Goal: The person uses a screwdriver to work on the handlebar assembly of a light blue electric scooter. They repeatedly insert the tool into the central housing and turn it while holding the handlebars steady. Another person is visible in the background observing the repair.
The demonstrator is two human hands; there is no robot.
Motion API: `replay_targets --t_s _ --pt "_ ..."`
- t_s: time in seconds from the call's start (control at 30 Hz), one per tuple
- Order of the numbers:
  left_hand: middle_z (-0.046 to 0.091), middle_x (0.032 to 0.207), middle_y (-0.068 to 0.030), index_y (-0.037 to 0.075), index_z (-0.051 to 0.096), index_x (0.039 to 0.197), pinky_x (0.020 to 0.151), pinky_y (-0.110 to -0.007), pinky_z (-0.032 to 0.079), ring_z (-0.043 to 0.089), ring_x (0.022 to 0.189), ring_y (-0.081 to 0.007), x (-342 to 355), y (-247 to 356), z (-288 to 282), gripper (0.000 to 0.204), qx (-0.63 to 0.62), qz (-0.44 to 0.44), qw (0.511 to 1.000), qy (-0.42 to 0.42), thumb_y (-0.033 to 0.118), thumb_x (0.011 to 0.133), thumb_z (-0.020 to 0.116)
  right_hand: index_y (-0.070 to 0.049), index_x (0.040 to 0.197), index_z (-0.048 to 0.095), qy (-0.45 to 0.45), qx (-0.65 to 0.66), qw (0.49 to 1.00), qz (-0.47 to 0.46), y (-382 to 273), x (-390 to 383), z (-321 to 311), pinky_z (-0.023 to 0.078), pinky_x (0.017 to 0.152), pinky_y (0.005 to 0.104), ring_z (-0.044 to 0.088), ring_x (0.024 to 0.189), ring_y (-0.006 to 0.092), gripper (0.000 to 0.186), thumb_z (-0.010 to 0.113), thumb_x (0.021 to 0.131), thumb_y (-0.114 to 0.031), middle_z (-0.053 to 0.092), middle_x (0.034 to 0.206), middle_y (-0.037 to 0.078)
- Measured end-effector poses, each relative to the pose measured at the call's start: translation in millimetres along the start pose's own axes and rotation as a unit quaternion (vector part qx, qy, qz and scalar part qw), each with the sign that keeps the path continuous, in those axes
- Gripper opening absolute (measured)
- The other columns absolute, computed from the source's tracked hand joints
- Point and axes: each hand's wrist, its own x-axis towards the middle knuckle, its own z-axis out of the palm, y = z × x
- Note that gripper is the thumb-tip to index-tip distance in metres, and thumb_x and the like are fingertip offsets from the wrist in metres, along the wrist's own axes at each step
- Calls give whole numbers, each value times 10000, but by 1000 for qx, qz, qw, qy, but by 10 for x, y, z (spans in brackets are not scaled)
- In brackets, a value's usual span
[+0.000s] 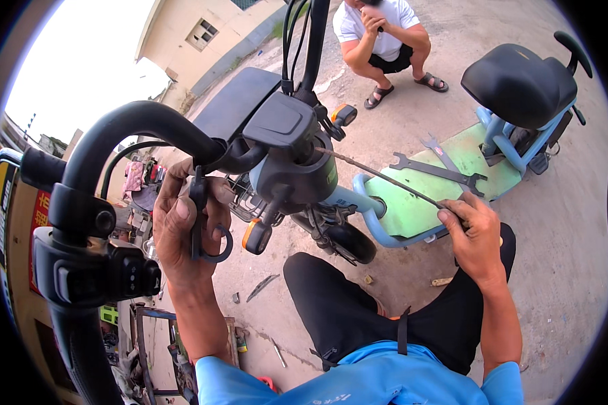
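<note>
Between the thumb and fingers of my left hand [186, 223] is a black part [197, 209], flat and upright, with a curved ring [224, 251] at its lower end. This hand is close beside the black handlebar [132, 125] of a light-blue electric scooter. My right hand [476, 233] is closed around the near end of a long thin metal rod [392, 181]; whatever handle it has is hidden. The rod's far end reaches the black steering head [297, 162], though I cannot tell whether it is inserted. Two open-ended wrenches, one dark [429, 167] and one lighter [446, 156], lie crossed on the green footboard [412, 202].
A person in a white shirt [385, 40] squats beyond the scooter. The black seat [517, 84] stands at the right, and the front wheel [351, 243] is ahead of my knees. Metal frames [142, 337] and scattered items lie at the lower left.
</note>
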Motion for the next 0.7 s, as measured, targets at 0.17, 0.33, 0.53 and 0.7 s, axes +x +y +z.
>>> replay_targets --t_s 0.17,0.33,0.53,0.7 --pt "671 893 -254 -49 517 1324 560 -241 497 654 684 -225 97 3 -232 485 -9 90 992 -92 265 972 630 -31 1000 772 -18 46 999 -7 -23 14 12 483 615 380 634 671 297 148 747 875 -104 642 811 126" --pt "715 951 -197 -62 619 1114 540 -267 583 700 711 -200 47 -267 -262 200 92 32 991 -96 52 964 687 -43 1041 764 -46 48 998 -13 -38 -25 11 490 617 396 639 674 307 163 727 888 -87 635 814 124" --pt "699 917 -60 -49 676 1188 680 -248 528 650 785 -105 24 -572 -196 247 402 48 914 -26 47 962 703 -45 1012 735 -36 -39 997 -61 -158 61 -80 485 603 422 646 689 312 133 713 885 -78 613 808 114" --pt "681 897 -46 -8 609 1366 706 -275 509 631 803 -106 11 -723 -88 400 408 4 913 -14 75 981 678 -16 976 691 -23 -14 999 -35 -50 203 -116 500 681 442 652 765 367 115 683 890 -92 652 873 135"
